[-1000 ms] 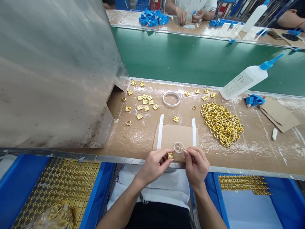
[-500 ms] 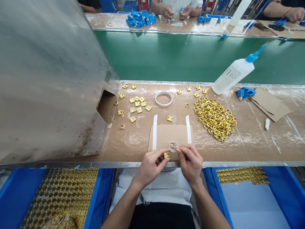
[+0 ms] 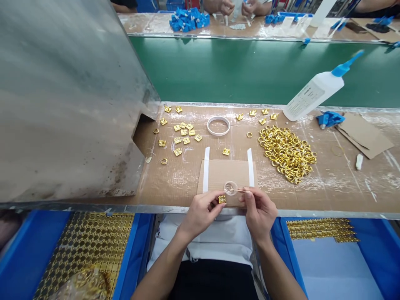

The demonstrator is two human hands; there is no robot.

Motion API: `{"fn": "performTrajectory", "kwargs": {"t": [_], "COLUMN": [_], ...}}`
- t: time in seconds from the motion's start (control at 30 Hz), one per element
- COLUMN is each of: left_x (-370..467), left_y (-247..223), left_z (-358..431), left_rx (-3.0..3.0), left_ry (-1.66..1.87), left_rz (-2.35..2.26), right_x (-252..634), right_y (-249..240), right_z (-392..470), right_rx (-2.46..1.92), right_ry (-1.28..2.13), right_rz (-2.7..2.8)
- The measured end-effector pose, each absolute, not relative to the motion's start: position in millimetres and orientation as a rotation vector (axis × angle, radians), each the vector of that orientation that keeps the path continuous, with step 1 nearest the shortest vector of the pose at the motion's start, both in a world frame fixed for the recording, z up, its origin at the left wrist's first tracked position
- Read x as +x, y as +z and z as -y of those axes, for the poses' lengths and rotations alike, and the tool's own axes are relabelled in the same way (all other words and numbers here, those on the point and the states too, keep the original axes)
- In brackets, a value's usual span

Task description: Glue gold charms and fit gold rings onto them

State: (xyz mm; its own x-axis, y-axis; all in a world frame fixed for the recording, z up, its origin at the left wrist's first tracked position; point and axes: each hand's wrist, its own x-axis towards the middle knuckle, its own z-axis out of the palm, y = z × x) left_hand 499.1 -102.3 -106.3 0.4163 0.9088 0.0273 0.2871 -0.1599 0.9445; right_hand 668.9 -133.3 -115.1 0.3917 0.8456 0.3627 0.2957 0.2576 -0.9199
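A square gold piece (image 3: 221,199) is pinched between the thumb and fingers of my left hand (image 3: 203,212), just above the table's front edge. My right hand (image 3: 260,210) is closed on a thin stick (image 3: 239,190), whose tip points left into a small clear round dish (image 3: 230,188). The dish rests on a cardboard pad (image 3: 228,171) with white tape strips along both sides. Behind the pad lies another square gold piece (image 3: 226,151).
Gold rings (image 3: 287,154) form a pile at right, near a leaning white bottle (image 3: 314,96). Square gold pieces (image 3: 184,132) and a white tape roll (image 3: 218,126) lie at left. A metal housing (image 3: 71,104) stands far left. Blue trays (image 3: 142,246) flank my lap.
My right hand has moved right and away from my left, so more of the stick shows, its tip at the dish. The whole view has shifted slightly.
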Motion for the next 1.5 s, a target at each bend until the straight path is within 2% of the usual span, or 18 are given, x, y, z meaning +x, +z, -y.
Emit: {"fn": "performTrajectory", "kwargs": {"t": [0.63,1.5], "left_x": [500.5,500.8], "left_y": [-107.3,-107.2], "left_z": [104.2,105.0], "left_rx": [1.724,1.716], "left_ry": [0.766,0.759], "left_rz": [-1.074,-1.083], "right_x": [671.2,670.9], "right_y": [-123.9,-121.8], "right_z": [146.8,145.0], "right_rx": [-1.212,-1.199], "right_ry": [0.553,0.541], "right_rz": [1.435,1.484]}}
